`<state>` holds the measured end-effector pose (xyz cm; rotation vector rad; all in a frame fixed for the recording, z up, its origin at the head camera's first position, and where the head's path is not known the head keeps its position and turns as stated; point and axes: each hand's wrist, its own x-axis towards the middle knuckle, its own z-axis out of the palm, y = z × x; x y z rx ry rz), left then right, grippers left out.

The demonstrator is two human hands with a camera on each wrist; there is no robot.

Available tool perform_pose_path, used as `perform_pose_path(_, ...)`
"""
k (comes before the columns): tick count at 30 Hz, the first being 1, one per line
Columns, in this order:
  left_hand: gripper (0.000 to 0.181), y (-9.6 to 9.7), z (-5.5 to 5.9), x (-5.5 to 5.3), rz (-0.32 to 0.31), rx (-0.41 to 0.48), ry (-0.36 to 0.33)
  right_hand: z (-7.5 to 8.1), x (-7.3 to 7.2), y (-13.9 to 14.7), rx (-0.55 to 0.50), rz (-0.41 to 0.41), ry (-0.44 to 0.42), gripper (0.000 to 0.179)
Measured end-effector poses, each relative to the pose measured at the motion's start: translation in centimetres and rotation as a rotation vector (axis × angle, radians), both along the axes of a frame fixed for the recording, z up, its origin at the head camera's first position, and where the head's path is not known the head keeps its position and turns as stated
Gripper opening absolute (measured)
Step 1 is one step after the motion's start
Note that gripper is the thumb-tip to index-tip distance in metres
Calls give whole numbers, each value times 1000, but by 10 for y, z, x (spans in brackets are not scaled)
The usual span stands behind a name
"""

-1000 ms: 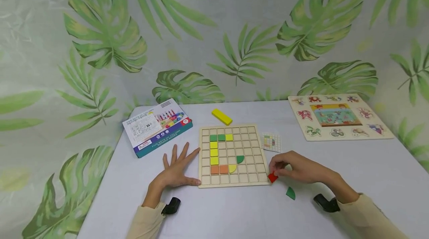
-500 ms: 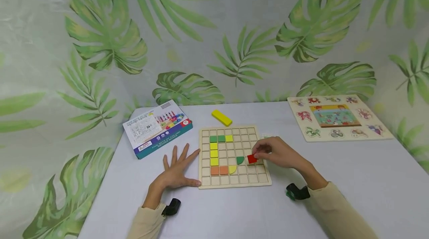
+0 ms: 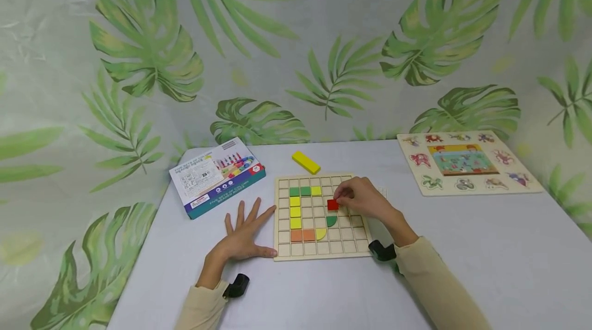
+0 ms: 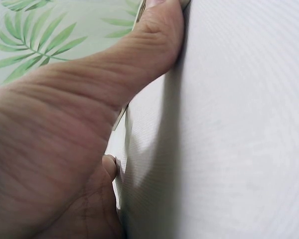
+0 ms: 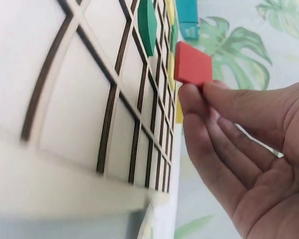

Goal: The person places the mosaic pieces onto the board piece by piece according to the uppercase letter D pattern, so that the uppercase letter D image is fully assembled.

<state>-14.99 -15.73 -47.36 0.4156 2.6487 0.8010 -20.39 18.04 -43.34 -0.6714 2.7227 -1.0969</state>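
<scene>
Between thumb and fingertips, my right hand [image 3: 363,197] pinches a red square tile [image 3: 332,204]. In the right wrist view the red tile [image 5: 194,64] is held clear of the wooden grid board [image 5: 65,189]. It hangs over the grid board [image 3: 311,249], just behind a green quarter-circle tile [image 3: 331,221]. Green, yellow and orange square tiles and a yellow quarter-circle tile [image 3: 320,234] sit in cells on the left. My left hand [image 3: 241,240] lies with fingers spread, its thumb and index fingertip at the board's left edge.
A yellow block [image 3: 306,162] lies behind the board. At the back left is a box [image 3: 217,178], and at the back right an animal puzzle board [image 3: 467,163]. My right hand partly covers a pattern card [image 3: 382,192]. A loose green piece [image 3: 396,268] is mostly hidden under the right forearm.
My right hand has carried the red tile from the table beside the board's right corner, leftward and away over the grid. The left hand has stayed in place.
</scene>
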Motion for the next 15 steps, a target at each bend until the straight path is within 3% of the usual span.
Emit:
perform_pose_path(9, 115, -2, -4, -1, -10, 17, 19, -1, 1, -9, 54, -45, -21, 6)
perform_pose_path(15, 113, -2, 1, -1, -4, 18, 2, -5, 1, -12, 79, -33, -32, 5)
